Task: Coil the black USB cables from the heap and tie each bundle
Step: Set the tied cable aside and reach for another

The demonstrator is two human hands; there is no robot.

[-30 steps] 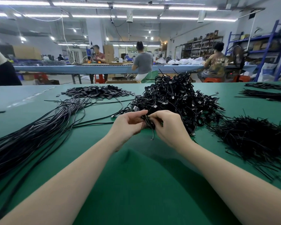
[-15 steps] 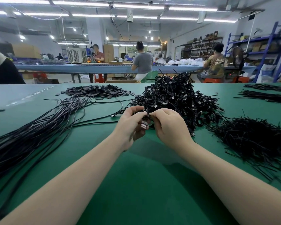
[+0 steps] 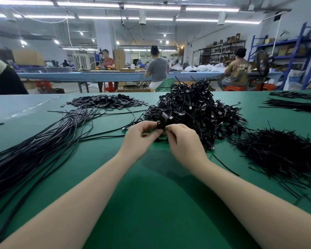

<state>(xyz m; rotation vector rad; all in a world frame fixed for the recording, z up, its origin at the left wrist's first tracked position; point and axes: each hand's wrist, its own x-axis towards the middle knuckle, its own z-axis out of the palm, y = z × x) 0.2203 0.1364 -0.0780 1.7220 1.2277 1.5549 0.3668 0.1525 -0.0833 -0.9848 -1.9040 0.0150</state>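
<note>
Black, small and tightly wound, the coiled cable bundle (image 3: 161, 124) sits pinched between my left hand (image 3: 141, 134) and right hand (image 3: 182, 136), fingertips of both pressed onto it just above the green table (image 3: 151, 203). I judge it light, limp and springy; hold it across the coil's middle or the loops will splay. Directly behind lies the heap of tied bundles (image 3: 192, 108). Loose straight cables (image 3: 34, 150) lie to the left, the pile of twist ties (image 3: 280, 151) to the right. A worker's shirt (image 3: 241, 68) reads "UNKN OWN"; nothing legible on the cables.
</note>
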